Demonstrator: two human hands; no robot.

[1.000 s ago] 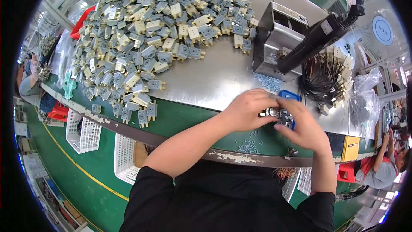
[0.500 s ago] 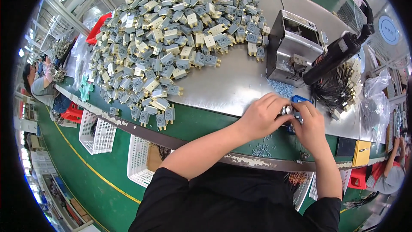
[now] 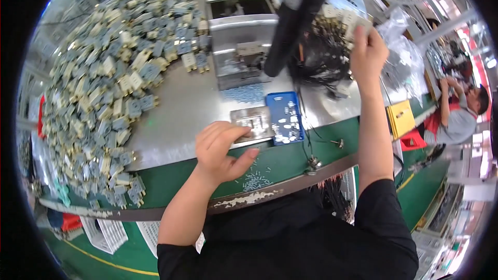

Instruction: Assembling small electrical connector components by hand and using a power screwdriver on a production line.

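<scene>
Left hand [image 3: 223,148] steadies the small square metal fixture [image 3: 252,123] at frame centre; right hand [image 3: 367,46] reaches upper right.
Left fingers curled, thumb out, touching the fixture; right fingers closed among tangled black wires [image 3: 321,57]. Risk: a snagged wire drags over the blue parts tray [image 3: 285,117].

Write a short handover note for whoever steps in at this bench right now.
Left hand: loosely curled, resting by the small metal fixture plate at the bench edge; it seems to hold nothing.
Right hand: raised and reaching into the bundle of black wires; whether it grips one is unclear.
Blue tray sits right of the fixture.
Small pale pins lie loose on the green edge.
Large pile of connector parts lies left, apparently waiting to be worked.
</scene>
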